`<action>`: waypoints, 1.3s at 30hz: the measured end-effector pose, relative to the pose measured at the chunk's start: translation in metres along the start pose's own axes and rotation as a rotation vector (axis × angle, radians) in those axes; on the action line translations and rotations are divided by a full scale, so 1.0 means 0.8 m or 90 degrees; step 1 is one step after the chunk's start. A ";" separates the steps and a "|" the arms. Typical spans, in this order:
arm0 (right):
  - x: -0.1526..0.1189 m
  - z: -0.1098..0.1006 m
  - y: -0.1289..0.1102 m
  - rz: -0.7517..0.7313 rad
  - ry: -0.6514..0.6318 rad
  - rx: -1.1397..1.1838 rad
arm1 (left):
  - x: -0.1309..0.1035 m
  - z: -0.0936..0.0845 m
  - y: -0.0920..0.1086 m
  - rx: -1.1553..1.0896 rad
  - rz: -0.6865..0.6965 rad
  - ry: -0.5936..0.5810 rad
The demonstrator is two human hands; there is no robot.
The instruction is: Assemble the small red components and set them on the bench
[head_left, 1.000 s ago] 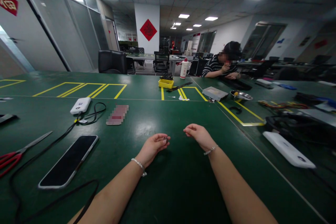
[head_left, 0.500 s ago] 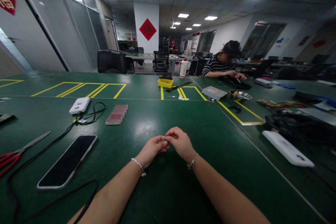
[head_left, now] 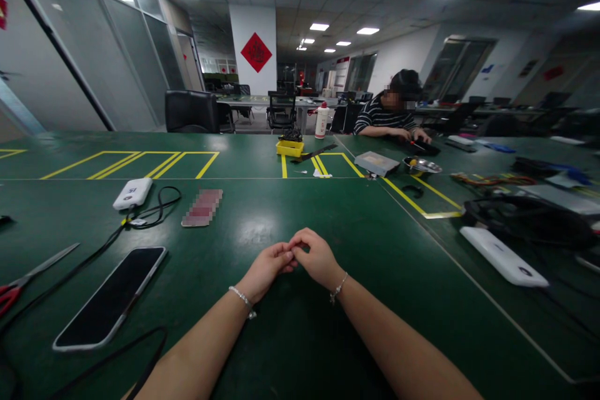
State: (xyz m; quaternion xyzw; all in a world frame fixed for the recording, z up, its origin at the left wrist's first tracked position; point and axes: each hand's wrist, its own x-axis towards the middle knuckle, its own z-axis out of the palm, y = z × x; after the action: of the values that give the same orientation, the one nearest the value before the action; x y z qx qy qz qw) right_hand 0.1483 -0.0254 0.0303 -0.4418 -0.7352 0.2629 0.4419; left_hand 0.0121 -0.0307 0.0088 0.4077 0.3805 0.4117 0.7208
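Above the green table (head_left: 262, 212), my left hand (head_left: 269, 267) and my right hand (head_left: 317, 256) meet at the fingertips. Both are closed in a pinch, thumbs against fingers. Whatever sits between the fingertips, if anything, is hidden or too small to name. A beaded bracelet (head_left: 242, 297) circles my left wrist, and a thin chain bracelet (head_left: 338, 287) hangs on the right one. To the left of my hands lie a phone (head_left: 112, 300) with a dark screen and a blurred-out reddish card (head_left: 202, 208).
Red-handled scissors (head_left: 14, 290), a black cable (head_left: 94, 251) and a white power bank (head_left: 133, 193) lie left. Another white power bank (head_left: 504, 256) rests right. Farther back are a yellow tray (head_left: 289, 149), a bottle (head_left: 321, 121), a metal bowl (head_left: 424, 166) and a seated person (head_left: 389, 114).
The camera view has turned slightly, shifting the table items leftward. My hands stay joined at the fingertips, with the fingers slightly closer together.
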 end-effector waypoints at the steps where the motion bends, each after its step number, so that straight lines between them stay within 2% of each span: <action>1: -0.001 0.001 0.000 -0.010 0.010 -0.016 | 0.000 0.000 0.000 0.001 0.005 0.003; 5: -0.004 0.004 -0.001 -0.052 0.025 -0.081 | 0.002 -0.001 -0.003 -0.003 0.024 0.014; 14: -0.012 0.003 -0.006 -0.169 -0.040 -0.232 | 0.006 -0.004 -0.006 -0.066 0.036 0.036; 18: -0.013 0.007 -0.003 -0.173 -0.053 -0.249 | 0.005 -0.003 -0.004 -0.066 0.031 0.042; 27: -0.014 0.010 -0.004 -0.164 -0.010 -0.242 | 0.002 -0.003 -0.001 -0.099 0.015 0.012; 33: -0.013 0.013 -0.001 -0.188 0.000 -0.257 | 0.003 -0.001 -0.001 -0.088 0.021 0.029; 39: -0.012 0.013 -0.004 -0.168 0.007 -0.266 | 0.003 0.002 -0.002 -0.066 0.034 0.055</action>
State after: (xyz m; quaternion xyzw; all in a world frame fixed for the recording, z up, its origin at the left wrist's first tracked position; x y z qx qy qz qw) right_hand 0.1398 -0.0352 0.0237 -0.4250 -0.8227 0.0427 0.3753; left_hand 0.0147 -0.0294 0.0072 0.3619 0.3784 0.4673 0.7124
